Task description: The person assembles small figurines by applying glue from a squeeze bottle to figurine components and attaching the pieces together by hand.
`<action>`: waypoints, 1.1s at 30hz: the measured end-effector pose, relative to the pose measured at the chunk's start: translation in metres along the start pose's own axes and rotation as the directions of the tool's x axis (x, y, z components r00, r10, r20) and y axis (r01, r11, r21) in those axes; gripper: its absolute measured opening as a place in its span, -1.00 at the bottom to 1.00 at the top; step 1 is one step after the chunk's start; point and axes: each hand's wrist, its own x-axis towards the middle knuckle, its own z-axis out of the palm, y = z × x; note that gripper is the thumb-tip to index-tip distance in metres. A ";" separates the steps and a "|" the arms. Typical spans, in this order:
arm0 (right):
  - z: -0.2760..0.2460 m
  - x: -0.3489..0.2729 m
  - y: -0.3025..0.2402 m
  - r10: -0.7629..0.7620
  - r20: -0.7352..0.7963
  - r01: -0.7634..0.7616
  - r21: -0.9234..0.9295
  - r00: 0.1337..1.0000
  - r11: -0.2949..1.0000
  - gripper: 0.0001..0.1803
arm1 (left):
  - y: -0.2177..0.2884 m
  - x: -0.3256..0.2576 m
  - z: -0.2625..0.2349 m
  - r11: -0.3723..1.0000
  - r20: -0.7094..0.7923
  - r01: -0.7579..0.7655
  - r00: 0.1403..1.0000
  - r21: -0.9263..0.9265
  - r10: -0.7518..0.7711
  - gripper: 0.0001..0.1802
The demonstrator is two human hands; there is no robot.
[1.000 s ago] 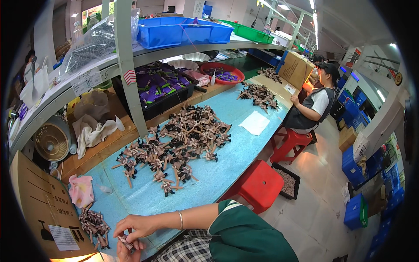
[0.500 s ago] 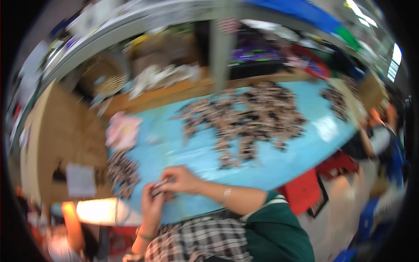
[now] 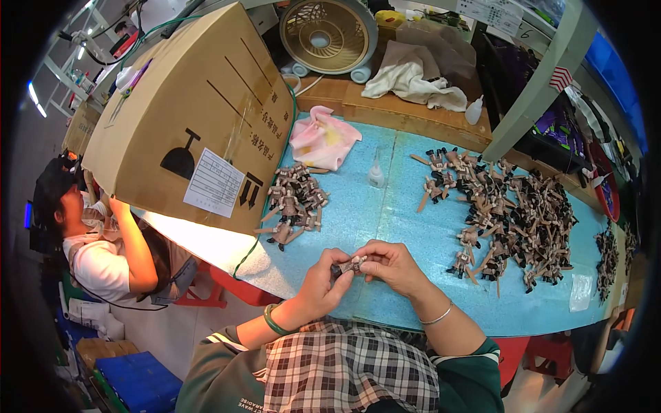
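Observation:
Close to the near edge of the blue-covered table [image 3: 358,227], my left hand [image 3: 322,279] and my right hand [image 3: 394,267] meet. Pinched between their fingertips is a small brown-and-dark toy figure [image 3: 350,266], partly covered by the fingers. Similar figures [image 3: 292,203] lie in a small pile ahead and left of my hands. A much larger heap of figures [image 3: 513,220], with brown bodies and black parts, spreads over the right side of the table. A small clear squeeze bottle [image 3: 376,176] stands upright beyond my hands.
A large cardboard box [image 3: 200,117] borders the table on the left. Behind are a pink cloth [image 3: 323,138], a fan [image 3: 329,36], white cloths [image 3: 413,79] and another bottle [image 3: 474,110]. A grey post [image 3: 537,86] rises at the back right. Another person [image 3: 103,248] sits at left.
My view has swung left, so the box and the other person show more fully and the table appears shifted right. My hands remain together, both still at the small figure.

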 end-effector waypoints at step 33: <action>0.014 -0.008 0.015 -0.265 0.114 0.205 0.377 0.958 0.903 -0.78 | 0.008 -0.004 0.008 0.672 0.051 -0.619 0.749 0.407 0.660 -0.66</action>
